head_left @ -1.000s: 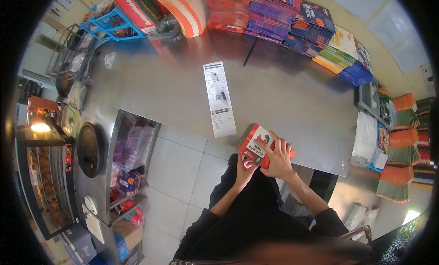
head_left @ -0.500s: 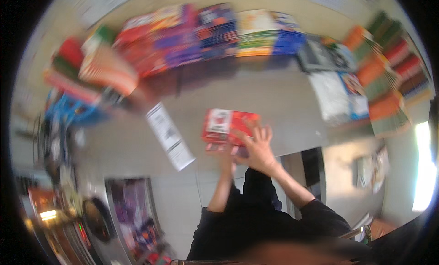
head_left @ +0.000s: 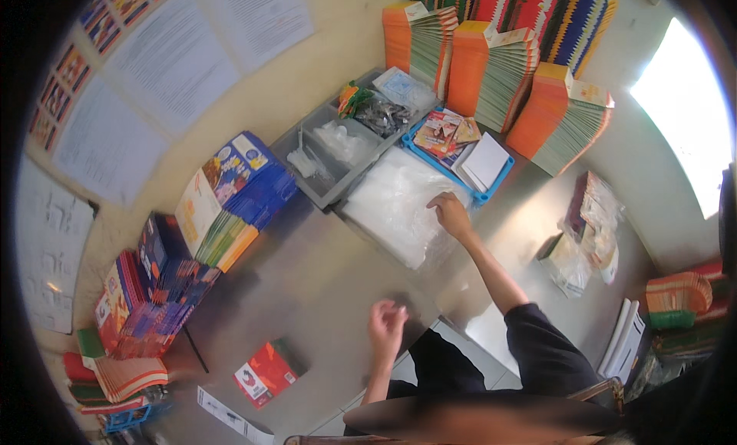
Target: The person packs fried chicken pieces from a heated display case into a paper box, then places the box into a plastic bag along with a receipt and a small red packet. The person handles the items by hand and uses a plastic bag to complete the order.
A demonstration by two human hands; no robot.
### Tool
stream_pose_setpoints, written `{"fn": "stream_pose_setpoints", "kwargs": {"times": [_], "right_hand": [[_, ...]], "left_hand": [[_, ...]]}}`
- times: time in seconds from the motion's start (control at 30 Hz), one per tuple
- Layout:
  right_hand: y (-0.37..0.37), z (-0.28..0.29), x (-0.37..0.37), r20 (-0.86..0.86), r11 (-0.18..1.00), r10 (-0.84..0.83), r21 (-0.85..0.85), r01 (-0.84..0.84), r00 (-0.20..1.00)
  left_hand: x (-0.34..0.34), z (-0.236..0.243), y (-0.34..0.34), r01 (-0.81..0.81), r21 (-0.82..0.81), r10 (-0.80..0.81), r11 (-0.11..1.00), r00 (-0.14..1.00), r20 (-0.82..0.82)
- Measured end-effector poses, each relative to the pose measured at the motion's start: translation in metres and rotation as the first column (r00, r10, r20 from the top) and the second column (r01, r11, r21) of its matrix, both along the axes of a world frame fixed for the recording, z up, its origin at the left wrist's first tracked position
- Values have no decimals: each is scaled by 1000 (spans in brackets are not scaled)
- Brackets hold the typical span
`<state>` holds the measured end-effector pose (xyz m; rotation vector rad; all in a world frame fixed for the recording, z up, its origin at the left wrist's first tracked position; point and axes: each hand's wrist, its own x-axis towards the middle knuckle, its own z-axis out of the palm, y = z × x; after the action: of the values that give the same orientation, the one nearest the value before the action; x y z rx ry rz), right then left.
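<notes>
My right hand reaches over the right side of a stack of clear plastic bags. Its fingers are bent and drawn together, and the fingertips appear to pinch the plastic of a top bag. My left hand hovers above the steel table near its front edge, loosely curled with fingers apart and nothing in it. To the left, a small red box with a white printed panel rests on the table, apart from both hands. A long white printed strip lies at the table's near left.
Behind the bags stands a grey divided tray, next to a blue tray with cards. Orange-and-green flattened cartons line the back right. Blue cartons stand along the wall. Wrapped packets lie on the right.
The view has turned to the right. Both hands have let go of the red box, which now sits on the table. My right hand has moved to the plastic bags.
</notes>
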<state>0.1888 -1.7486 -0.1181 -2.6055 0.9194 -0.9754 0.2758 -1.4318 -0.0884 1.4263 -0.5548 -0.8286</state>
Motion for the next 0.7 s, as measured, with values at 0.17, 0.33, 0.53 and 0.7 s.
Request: {"fn": "stream_pose_setpoints", "kwargs": {"times": [0.17, 0.33, 0.53, 0.7], "right_hand": [[-48, -12, 38, -432, 936, 15, 323, 139, 902], [-44, -8, 33, -666, 961, 204, -3, -276, 718], [-50, -25, 26, -513, 927, 357, 92, -363, 781], [-58, -31, 55, -376, 929, 111, -291, -230, 920]], "left_hand": [[3, 17, -157, 122, 58, -135, 991, 867, 479], [12, 141, -171, 194, -289, -197, 937, 980, 20], [26, 157, -94, 166, -342, -165, 925, 986, 32], [12, 135, -105, 5, 87, -27, 996, 967, 252]]}}
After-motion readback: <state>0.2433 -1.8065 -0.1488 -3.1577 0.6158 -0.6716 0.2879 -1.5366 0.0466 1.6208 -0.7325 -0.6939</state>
